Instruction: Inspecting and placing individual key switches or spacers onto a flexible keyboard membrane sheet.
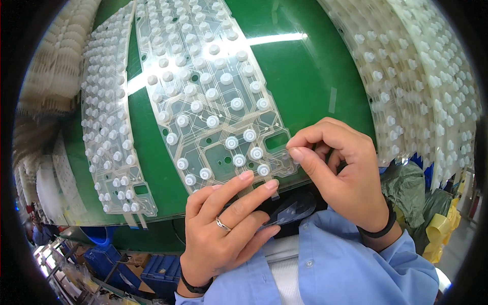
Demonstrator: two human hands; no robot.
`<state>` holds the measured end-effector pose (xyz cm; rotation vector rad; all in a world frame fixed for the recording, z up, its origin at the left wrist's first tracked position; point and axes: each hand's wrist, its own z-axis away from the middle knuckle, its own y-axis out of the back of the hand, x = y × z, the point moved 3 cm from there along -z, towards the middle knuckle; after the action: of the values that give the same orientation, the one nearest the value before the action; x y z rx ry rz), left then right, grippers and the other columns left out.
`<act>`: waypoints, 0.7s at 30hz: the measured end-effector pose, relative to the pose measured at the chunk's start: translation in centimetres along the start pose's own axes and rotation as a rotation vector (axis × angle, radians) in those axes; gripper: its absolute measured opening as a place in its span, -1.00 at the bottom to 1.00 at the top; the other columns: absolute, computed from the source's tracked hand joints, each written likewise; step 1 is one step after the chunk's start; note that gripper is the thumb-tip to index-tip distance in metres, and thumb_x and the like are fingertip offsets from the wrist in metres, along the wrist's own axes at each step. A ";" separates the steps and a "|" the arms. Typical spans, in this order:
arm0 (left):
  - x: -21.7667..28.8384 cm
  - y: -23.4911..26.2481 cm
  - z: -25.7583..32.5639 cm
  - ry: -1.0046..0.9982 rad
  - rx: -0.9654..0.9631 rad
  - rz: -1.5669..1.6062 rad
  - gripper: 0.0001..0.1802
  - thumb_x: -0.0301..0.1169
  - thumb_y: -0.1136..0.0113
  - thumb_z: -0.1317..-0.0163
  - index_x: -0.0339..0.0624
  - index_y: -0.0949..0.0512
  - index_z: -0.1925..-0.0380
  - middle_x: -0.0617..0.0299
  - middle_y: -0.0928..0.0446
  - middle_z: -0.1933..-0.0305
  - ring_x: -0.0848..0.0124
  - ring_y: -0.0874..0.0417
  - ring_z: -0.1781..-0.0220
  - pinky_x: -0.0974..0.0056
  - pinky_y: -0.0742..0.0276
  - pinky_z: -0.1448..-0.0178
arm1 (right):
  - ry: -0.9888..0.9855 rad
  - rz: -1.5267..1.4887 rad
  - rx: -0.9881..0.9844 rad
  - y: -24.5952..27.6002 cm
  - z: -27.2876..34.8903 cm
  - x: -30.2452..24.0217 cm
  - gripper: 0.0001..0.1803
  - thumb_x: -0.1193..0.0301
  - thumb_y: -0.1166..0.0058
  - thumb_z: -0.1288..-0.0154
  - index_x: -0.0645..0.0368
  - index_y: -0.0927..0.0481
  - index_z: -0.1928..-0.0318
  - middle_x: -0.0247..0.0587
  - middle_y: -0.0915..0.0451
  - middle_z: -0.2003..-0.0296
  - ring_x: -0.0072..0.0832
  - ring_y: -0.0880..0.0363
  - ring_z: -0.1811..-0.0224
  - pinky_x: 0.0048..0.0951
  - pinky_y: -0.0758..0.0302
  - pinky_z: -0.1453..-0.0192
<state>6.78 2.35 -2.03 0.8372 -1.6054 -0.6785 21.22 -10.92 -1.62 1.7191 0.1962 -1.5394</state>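
A clear keyboard membrane (218, 122) with printed traces and rows of white rubber domes lies in front of me on a green tabletop. My left hand (223, 223), with a ring on one finger, is at its near edge; the fingers are stretched and apart, their tips touching or just over the sheet between the lowest domes. My right hand (340, 168) has thumb and forefinger pinched together at the membrane's near right edge, just beside a rectangular cut-out. Whether a smaller piece is also in that pinch, I cannot tell.
Another stack of domed membranes (109, 127) lies on the left, with more piled sheets (58, 66) beyond it. Tall stacks of domed sheets (406, 76) stand on the right. The green tabletop (315, 76) ends just before my body. Blue crates (162, 272) sit below at left.
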 end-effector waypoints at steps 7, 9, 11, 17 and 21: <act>-0.1 -0.1 0.0 -0.006 0.003 0.001 -0.76 -0.15 -0.46 0.08 0.04 -0.60 0.55 0.34 -0.65 -0.10 0.21 -0.54 -0.22 0.16 -0.30 -0.12 | 0.010 0.015 0.006 0.0 0.0 0.0 -0.94 0.61 -0.20 -0.22 0.29 -0.67 0.28 -0.34 -0.58 0.40 -0.78 -0.36 0.55 -0.72 -0.20 0.54; -0.1 -0.1 0.1 -0.018 0.001 0.000 -0.76 -0.15 -0.45 0.07 0.03 -0.59 0.56 0.34 -0.64 -0.13 0.22 -0.52 -0.24 0.16 -0.28 -0.13 | 0.009 0.020 0.009 -0.1 0.1 0.0 -0.94 0.61 -0.20 -0.22 0.29 -0.67 0.28 -0.35 -0.58 0.40 -0.79 -0.36 0.55 -0.72 -0.19 0.55; 0.1 -0.1 0.0 -0.014 -0.029 -0.049 -0.75 -0.15 -0.44 0.06 0.03 -0.57 0.56 0.35 -0.61 -0.18 0.23 -0.49 -0.25 0.17 -0.26 -0.15 | 0.005 0.024 0.010 -0.1 0.1 -0.1 -0.93 0.62 -0.21 -0.21 0.29 -0.67 0.28 -0.35 -0.57 0.39 -0.79 -0.35 0.55 -0.72 -0.19 0.55; 0.2 -0.1 -0.3 -0.016 -0.069 -0.106 -0.75 -0.15 -0.42 0.04 0.04 -0.55 0.57 0.37 -0.57 -0.24 0.25 -0.46 -0.25 0.17 -0.22 -0.18 | 0.042 0.018 -0.023 0.1 0.2 0.2 -0.88 0.66 -0.21 -0.18 0.29 -0.66 0.24 -0.33 -0.57 0.37 -0.79 -0.34 0.56 -0.71 -0.20 0.55; 0.2 -0.2 -0.2 -0.013 -0.069 -0.094 -0.75 -0.15 -0.42 0.03 0.04 -0.55 0.57 0.37 -0.57 -0.23 0.24 -0.46 -0.24 0.16 -0.22 -0.17 | 0.056 0.002 -0.056 0.3 0.4 0.1 -0.80 0.69 -0.20 -0.14 0.28 -0.66 0.19 -0.32 -0.57 0.33 -0.77 -0.35 0.55 -0.70 -0.23 0.52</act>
<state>6.98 2.11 -2.02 0.8633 -1.5528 -0.8034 21.12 -11.43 -1.57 1.7190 0.2641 -1.4718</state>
